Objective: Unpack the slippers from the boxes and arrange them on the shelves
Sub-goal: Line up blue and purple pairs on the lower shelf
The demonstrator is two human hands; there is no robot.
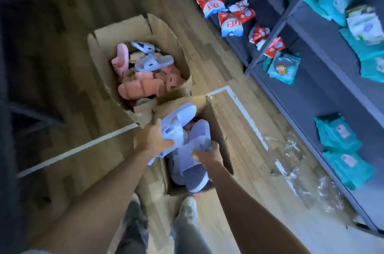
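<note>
Left hand (154, 139) has its fingers curled round a lavender slipper (179, 117), gripping it at the strap end. The toe points away, raised over the rim of the near box (221, 131). Right hand (207, 154) is down in the same box, fingers closed on the edge of a second lavender slipper (200, 131). A third lavender slipper (194, 172) lies at the box bottom, under the right wrist.

Far box (166, 33) touches the near one, flaps open. It holds a pile of pink slippers (141, 87) with a lavender pair (153, 61) on top.

Both boxes sit on the wood floor (207, 62). Crumpled clear plastic (291, 145) lies on the floor to the right. Dark shelves (311, 87) run along the right side, stocked with teal packs (336, 135) and red-and-white packets (228, 12). No slippers visible on the shelves.
</note>
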